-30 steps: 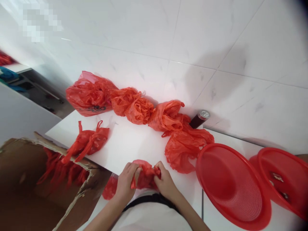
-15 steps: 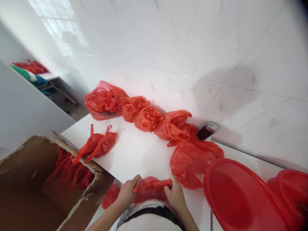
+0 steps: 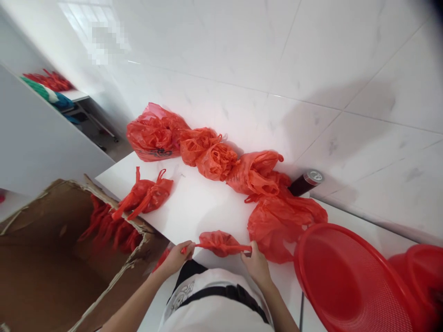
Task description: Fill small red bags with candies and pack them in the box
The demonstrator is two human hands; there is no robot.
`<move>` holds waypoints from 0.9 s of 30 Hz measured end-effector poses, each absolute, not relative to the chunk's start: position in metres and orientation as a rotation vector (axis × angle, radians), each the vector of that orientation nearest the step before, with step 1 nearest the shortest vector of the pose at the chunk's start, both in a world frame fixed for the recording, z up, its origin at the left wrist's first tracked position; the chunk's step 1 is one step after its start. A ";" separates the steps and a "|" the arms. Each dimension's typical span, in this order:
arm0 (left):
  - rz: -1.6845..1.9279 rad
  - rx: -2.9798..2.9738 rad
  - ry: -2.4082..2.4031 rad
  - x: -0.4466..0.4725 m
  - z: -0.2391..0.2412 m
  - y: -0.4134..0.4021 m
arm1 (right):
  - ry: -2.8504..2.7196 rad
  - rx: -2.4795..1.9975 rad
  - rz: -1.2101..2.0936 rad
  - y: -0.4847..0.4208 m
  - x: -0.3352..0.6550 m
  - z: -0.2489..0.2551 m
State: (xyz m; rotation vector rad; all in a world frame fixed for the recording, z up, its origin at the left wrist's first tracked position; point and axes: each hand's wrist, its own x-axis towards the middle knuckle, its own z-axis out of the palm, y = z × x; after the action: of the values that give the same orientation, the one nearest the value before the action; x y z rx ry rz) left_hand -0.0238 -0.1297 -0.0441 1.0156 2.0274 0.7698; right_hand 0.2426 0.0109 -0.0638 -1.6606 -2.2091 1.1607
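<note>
A small red plastic bag [image 3: 219, 242] lies at the near edge of the white table [image 3: 197, 210]. Its two handles are pulled out sideways into a taut strip. My left hand [image 3: 176, 258] pinches the left handle end, fingers closed. My right hand [image 3: 256, 263] pinches the right handle end, fingers closed too. A tied red bag [image 3: 147, 196] with two upright handles rests at the table's left side, apart from both hands.
Several crumpled red bags [image 3: 211, 157] line the tiled wall, with a dark can [image 3: 305, 182] behind them. A larger red bag [image 3: 282, 221] lies right of my hands. Red mesh baskets [image 3: 349, 286] stand at right. An open cardboard box [image 3: 69, 249] holding red bags sits at left.
My hands have drawn apart, stretching the bag's handles into a tight line; earlier they were bunched together on the bag. The view has shifted slightly right and up.
</note>
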 end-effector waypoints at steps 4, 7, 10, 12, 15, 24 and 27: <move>0.905 0.927 2.244 -0.023 -0.035 -0.111 | -2.257 -1.591 1.129 0.019 0.245 -0.059; 1.005 1.115 2.315 -0.007 -0.019 -0.096 | -2.234 -1.494 1.193 0.023 0.240 -0.055; 0.800 1.465 2.078 0.023 -0.015 -0.082 | -2.146 -1.457 1.283 0.023 0.234 -0.054; 0.648 1.487 1.955 0.040 -0.023 -0.074 | -2.066 -1.463 1.296 0.021 0.233 -0.052; 0.626 1.374 1.932 0.045 -0.040 -0.068 | -1.954 -1.458 1.323 0.018 0.238 -0.048; 0.936 0.954 1.794 -0.045 -0.008 -0.089 | -1.786 -1.603 1.467 -0.021 0.256 -0.092; 1.185 0.817 1.846 -0.116 0.032 -0.103 | -1.885 -1.626 1.478 -0.034 0.241 -0.101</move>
State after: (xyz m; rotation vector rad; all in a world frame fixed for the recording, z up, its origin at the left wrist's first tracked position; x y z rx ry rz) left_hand -0.1157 -0.1025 0.0322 0.8171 1.8464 1.1854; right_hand 0.2413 -0.0341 -0.1009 -1.6258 -1.8847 1.4777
